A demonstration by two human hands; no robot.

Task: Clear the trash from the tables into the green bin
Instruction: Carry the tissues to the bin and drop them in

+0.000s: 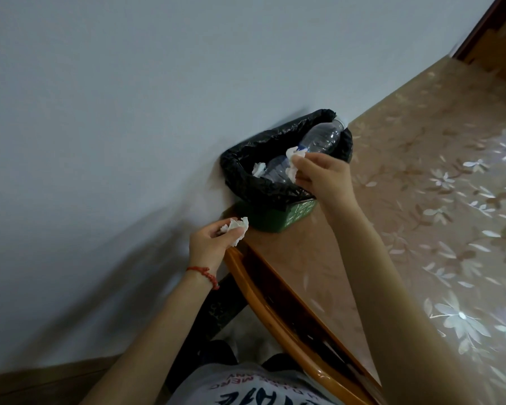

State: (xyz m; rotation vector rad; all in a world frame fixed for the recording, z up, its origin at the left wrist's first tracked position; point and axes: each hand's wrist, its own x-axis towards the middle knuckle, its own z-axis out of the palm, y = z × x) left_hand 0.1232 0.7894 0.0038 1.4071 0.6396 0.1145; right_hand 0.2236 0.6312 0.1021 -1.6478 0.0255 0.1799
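The right hand hangs over the green bin, its fingers pinching a crumpled tissue right above the bin's open mouth. Below those fingers, inside the black liner, lie a clear plastic bottle with its neck resting on the far rim, and another white scrap. The bin stands on the tabletop, at its corner against the wall.

The left hand is lower and nearer, just off the tabletop's edge and beside the bin's base. Its fingers are curled shut around a second tissue wad, which sticks out past the fingertips toward the bin without touching it. A red bracelet circles that wrist.
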